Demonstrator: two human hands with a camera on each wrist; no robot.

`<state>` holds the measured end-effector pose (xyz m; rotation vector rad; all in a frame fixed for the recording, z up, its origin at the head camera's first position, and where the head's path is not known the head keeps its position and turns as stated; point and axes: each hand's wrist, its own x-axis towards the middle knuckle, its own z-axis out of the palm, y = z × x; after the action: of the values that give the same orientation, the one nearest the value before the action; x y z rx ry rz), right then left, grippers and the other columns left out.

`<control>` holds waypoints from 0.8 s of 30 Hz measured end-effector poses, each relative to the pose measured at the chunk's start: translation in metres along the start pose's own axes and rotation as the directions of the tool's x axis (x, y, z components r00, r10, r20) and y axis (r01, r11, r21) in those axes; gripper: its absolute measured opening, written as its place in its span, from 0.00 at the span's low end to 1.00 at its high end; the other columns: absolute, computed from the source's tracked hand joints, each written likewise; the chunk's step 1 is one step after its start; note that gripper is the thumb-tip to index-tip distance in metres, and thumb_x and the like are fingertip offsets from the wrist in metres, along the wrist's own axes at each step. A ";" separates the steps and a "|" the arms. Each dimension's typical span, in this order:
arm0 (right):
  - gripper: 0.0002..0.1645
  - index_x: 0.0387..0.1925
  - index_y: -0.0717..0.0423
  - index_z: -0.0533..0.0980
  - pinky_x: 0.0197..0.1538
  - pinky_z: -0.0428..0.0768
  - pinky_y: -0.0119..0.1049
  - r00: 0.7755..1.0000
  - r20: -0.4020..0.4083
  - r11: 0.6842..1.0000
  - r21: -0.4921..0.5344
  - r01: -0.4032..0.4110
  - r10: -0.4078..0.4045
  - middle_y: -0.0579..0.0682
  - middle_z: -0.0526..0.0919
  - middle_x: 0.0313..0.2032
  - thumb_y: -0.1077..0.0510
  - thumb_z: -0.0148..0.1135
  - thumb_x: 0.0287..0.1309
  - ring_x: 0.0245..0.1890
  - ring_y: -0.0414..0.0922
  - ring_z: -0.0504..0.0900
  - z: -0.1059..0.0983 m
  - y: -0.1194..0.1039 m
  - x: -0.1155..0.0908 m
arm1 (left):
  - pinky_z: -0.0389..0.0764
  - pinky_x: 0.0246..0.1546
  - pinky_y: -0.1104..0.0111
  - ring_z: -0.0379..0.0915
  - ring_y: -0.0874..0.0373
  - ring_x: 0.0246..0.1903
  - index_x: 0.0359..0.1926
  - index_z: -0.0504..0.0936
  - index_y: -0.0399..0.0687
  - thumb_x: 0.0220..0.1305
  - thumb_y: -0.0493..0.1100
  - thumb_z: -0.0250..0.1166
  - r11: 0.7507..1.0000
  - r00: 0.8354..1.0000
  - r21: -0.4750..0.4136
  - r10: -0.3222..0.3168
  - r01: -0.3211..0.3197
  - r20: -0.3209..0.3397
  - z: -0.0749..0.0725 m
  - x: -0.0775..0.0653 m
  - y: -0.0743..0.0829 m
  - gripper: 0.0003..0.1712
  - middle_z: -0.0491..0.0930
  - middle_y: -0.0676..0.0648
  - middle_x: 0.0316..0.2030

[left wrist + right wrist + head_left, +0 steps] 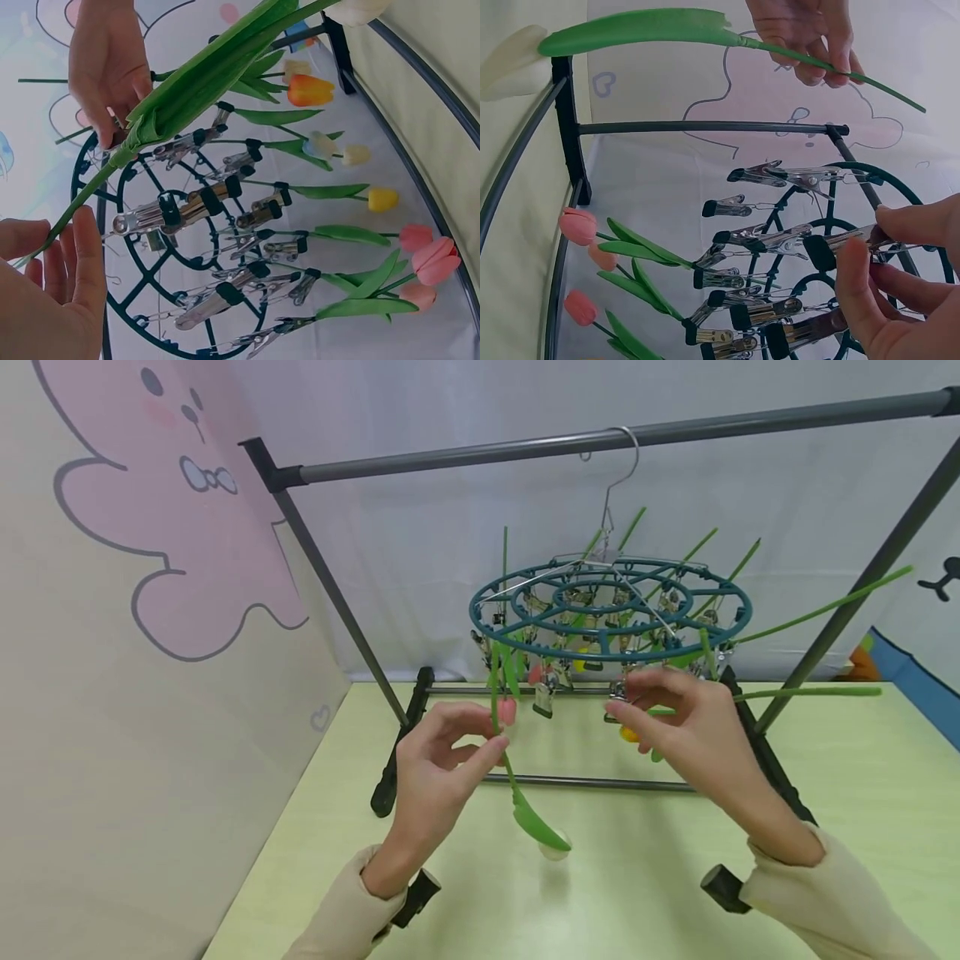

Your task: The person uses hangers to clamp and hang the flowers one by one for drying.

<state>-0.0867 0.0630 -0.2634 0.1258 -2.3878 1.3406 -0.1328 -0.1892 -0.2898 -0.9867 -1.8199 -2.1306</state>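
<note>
In the head view my left hand [435, 768] pinches the green stem of a white artificial tulip [555, 847], whose bloom hangs low above the table. Its long leaf [637, 27] stretches leftward in the right wrist view. With thumb and fingers, my right hand [701, 727] grips a metal clip [822, 253] with dark tips. That clip belongs to a round teal clip hanger [592, 656]. Other tulips hang bloom-down from its clips, among them a pink one [577, 225], a yellow one [383, 199] and an orange one [310, 91].
The hanger's hook [634, 452] sits over the grey bar [465, 459] of a rack standing on the pale green table [480, 893]. Green stems [817, 692] stick out to the right past the ring. A wall with a pink cartoon [187, 527] stands at left.
</note>
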 end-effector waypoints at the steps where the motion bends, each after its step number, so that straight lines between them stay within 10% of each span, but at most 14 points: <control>1: 0.17 0.45 0.62 0.78 0.21 0.80 0.35 1.000 0.013 1.000 0.007 -0.008 0.008 0.54 0.82 0.41 0.55 0.65 0.58 0.22 0.41 0.83 -0.002 0.000 0.001 | 0.84 0.32 0.56 0.78 0.49 0.35 0.44 0.76 0.36 0.54 0.26 0.66 1.000 1.000 -0.001 0.000 0.000 0.001 0.000 0.000 0.000 0.15 0.77 0.41 0.39; 24: 0.26 0.42 0.59 0.79 0.25 0.81 0.37 0.986 0.137 0.990 -0.121 -0.075 0.092 0.51 0.86 0.29 0.42 0.67 0.53 0.21 0.41 0.83 -0.011 -0.012 0.016 | 0.84 0.32 0.55 0.78 0.50 0.35 0.46 0.76 0.37 0.55 0.26 0.65 1.000 0.999 -0.017 -0.017 0.017 0.031 0.009 0.004 0.002 0.16 0.77 0.41 0.40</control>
<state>-0.0951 0.0677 -0.2420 0.0925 -2.6107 1.2650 -0.1311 -0.1798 -0.2857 -1.0172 -1.8330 -2.1565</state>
